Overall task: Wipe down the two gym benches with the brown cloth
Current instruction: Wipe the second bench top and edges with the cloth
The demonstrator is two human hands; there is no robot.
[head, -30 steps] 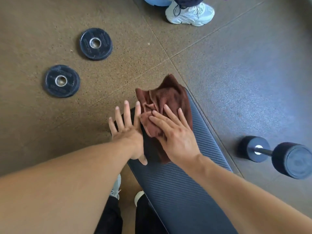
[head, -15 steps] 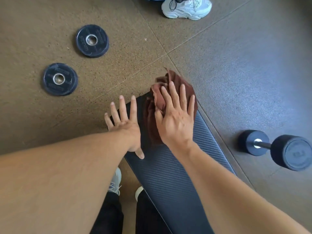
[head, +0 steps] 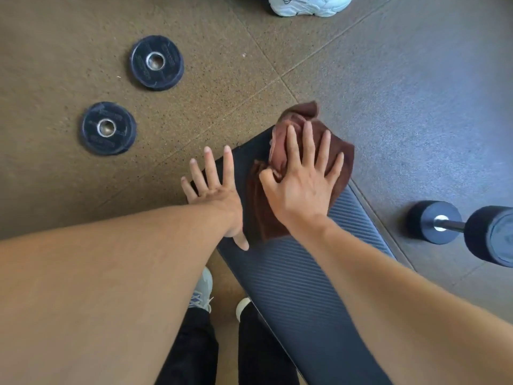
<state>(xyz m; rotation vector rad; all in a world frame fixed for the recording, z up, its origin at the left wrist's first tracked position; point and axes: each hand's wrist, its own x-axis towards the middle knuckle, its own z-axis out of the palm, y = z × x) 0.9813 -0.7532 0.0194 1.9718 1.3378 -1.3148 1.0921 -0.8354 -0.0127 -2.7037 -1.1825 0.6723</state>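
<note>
Cloth (head: 342, 159), brown and bunched, lies on the far end of the dark ribbed gym bench (head: 299, 287), spilling a little over its far and right edges. The right hand (head: 302, 187) presses flat on it, fingers (head: 308, 143) straight and spread, thumb tucked against a fold. The left hand (head: 216, 195) rests just beside the cloth on the bench's left edge, fingers straight and apart, holding nothing. Two weight plates (head: 156, 62) (head: 108, 128) lie flat on the brown floor to the left, well apart from the bench. A dumbbell (head: 460, 229) lies on the grey floor to the right. A white shoe (head: 308, 5) shows at the top edge
</note>
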